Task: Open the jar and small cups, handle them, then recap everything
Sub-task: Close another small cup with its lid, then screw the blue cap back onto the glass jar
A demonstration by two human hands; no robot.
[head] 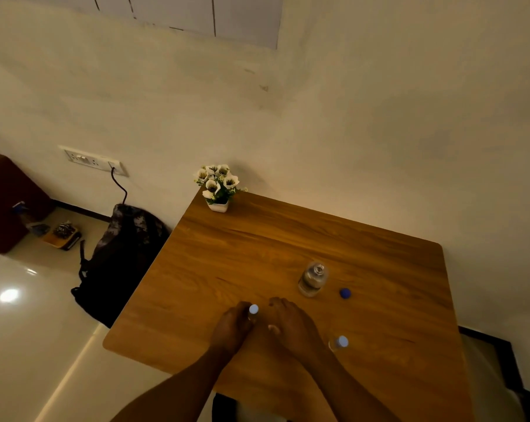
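A clear glass jar (pixel 312 280) stands uncapped on the wooden table (pixel 257 239), its blue cap (pixel 345 293) lying just to its right. My left hand (pixel 231 327) is closed around a small clear cup whose pale blue lid (pixel 253 309) shows at my fingertips. Next to it, my right hand (pixel 291 324) rests with fingers curled loosely, nothing visible in it. A second small cup with a pale blue lid (pixel 339 342) stands to the right of my right hand.
A small white pot of white flowers (pixel 218 188) sits at the table's far left corner by the wall. A dark backpack (pixel 120 257) leans on the floor left of the table, below a wall socket with a cable.
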